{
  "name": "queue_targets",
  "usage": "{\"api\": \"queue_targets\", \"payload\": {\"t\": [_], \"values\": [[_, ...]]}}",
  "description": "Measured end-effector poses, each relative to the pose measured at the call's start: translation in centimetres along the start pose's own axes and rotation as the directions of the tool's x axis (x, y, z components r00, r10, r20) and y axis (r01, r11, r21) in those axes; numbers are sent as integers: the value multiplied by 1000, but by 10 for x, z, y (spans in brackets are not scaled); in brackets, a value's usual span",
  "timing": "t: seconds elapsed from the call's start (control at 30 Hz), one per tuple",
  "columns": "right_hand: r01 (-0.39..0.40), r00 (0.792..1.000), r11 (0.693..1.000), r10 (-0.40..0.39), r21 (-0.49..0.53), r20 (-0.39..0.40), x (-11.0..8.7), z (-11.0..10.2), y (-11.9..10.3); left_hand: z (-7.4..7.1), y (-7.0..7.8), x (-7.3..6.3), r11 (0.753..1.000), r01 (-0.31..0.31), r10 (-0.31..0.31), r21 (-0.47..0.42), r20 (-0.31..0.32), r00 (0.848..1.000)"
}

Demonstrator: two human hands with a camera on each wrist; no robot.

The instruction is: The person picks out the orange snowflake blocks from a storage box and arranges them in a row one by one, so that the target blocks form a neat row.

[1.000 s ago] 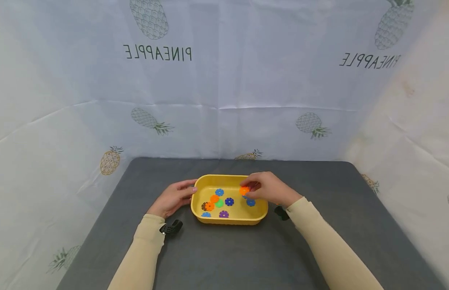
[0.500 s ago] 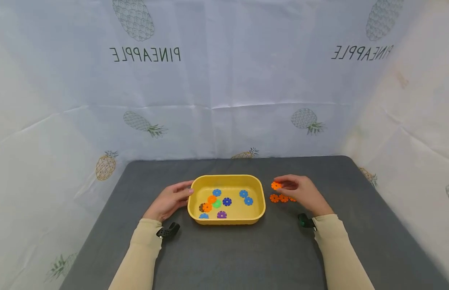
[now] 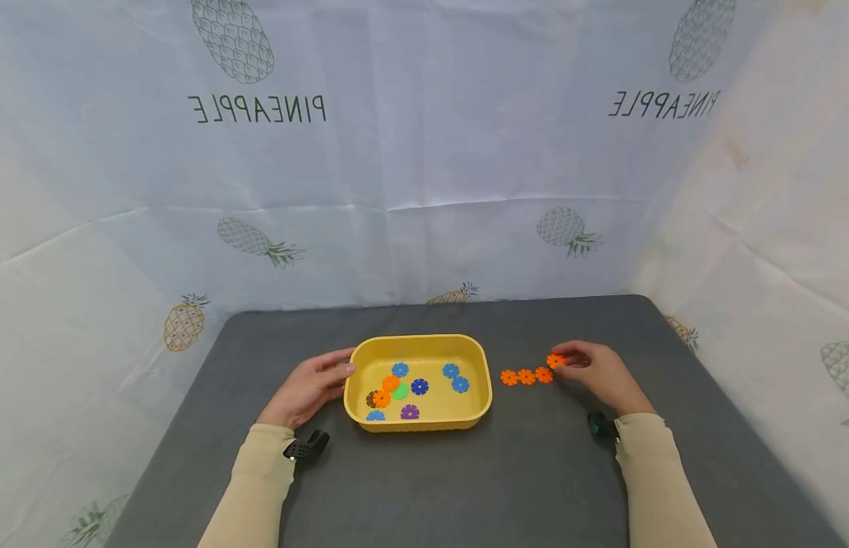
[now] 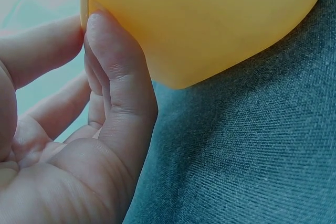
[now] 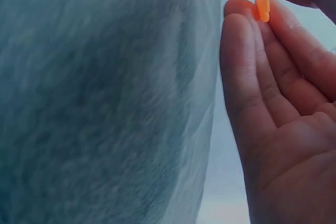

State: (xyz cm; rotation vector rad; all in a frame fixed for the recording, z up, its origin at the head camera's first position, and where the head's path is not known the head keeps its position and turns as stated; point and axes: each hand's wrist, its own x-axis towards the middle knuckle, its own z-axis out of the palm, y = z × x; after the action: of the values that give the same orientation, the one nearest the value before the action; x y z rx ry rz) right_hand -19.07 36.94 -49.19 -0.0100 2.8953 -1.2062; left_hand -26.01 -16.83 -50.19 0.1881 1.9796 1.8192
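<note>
My left hand (image 3: 310, 390) pinches the left rim of a yellow plastic basin (image 3: 419, 426), with thumb and fingers on either side of the wall (image 4: 210, 19) in the left wrist view. Flower-shaped plastic discs lie inside: several blue, two orange, one green (image 3: 400, 391), one purple (image 3: 410, 412) and one brown, partly covered. To the right, my right hand (image 3: 602, 377) pinches an orange notched disc (image 3: 556, 361) between thumb and fingertips. It is just above the right end of a row of three orange discs (image 3: 526, 377) on the table. The right wrist view shows the pinched disc (image 5: 261, 1) edge-on.
The dark grey table (image 3: 465, 487) ends at a back edge behind the basin. A white cloth with pineapple prints (image 3: 424, 152) hangs behind and at both sides. Each wrist wears a black band (image 3: 308, 446).
My right hand has lifted an orange disc out of the basin and carried it right, past the row, to the row's right end. My left hand keeps hold of the basin's rim.
</note>
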Motion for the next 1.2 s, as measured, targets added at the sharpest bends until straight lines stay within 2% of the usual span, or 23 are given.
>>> {"api": "queue_targets", "payload": {"t": [0.67,0.97,1.2], "values": [[-35,996,994,43,-104,77,7,0,7,-3,-5,-1,1000,27,-27,10,-42,999],[-77,992,993,85,-89,98,4,2,13,1,-4,-1,999,45,-44,14,-44,998],[-67,994,993,75,-98,82,5,-2,10,2,1,3,999,24,-23,33,-35,999]]}}
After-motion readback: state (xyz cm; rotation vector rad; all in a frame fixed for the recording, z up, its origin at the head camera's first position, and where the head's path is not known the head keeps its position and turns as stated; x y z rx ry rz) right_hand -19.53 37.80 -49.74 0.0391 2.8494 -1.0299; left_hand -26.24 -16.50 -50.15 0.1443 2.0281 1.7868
